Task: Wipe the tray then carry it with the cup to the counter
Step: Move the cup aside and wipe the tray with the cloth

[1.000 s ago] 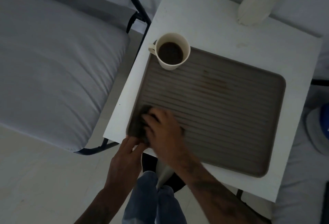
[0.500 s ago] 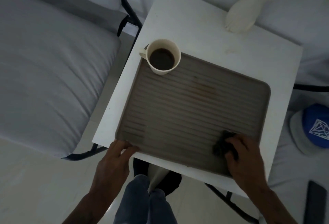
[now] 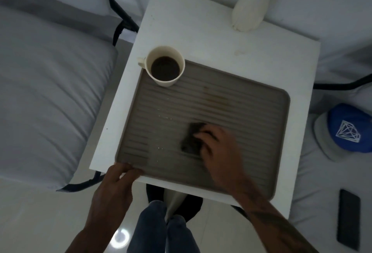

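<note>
A grey ribbed tray (image 3: pixel 251 100) lies on a small white table (image 3: pixel 201 37). A cream cup (image 3: pixel 164 65) with dark drink in it stands on the tray's far left corner. My right hand (image 3: pixel 219 152) presses a dark cloth (image 3: pixel 190 138) flat on the middle of the tray; the hand is blurred by motion. My left hand (image 3: pixel 115 182) grips the tray's near left corner at the rim. A faint brownish stain shows on the ribs in the far middle of the tray.
A white vase (image 3: pixel 249 9) stands at the table's far edge. Grey cushioned seats (image 3: pixel 46 91) flank the table on both sides. A blue cap (image 3: pixel 348 130) and a black phone (image 3: pixel 349 218) lie on the right seat. My legs are below the table's near edge.
My right hand has swept the cloth from the tray's near left to its near right corner, then back toward the middle. The left hand has kept its hold on the near left corner.
</note>
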